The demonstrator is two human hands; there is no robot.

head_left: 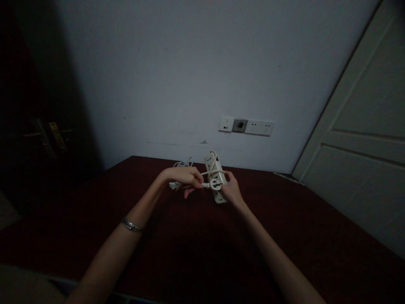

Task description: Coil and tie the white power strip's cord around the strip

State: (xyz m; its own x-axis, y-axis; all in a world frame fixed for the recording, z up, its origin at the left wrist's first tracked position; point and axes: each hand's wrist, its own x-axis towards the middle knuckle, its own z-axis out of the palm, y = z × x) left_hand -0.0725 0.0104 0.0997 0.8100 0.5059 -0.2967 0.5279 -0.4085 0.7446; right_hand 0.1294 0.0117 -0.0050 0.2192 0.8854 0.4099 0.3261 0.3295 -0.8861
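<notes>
The left hand [187,175] pinches a white plug [216,184] between closed fingers over a dark red desk [190,249]. The right hand [233,190] grips a power strip [220,197], fingers curled

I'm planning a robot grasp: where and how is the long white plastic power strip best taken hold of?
Probably by the near end of the long white plastic power strip, pinched across its narrow width, coming from the person's side. That end shows uncovered below the round white plastic plug, while the thin pale cord crosses the strip farther up.
</notes>
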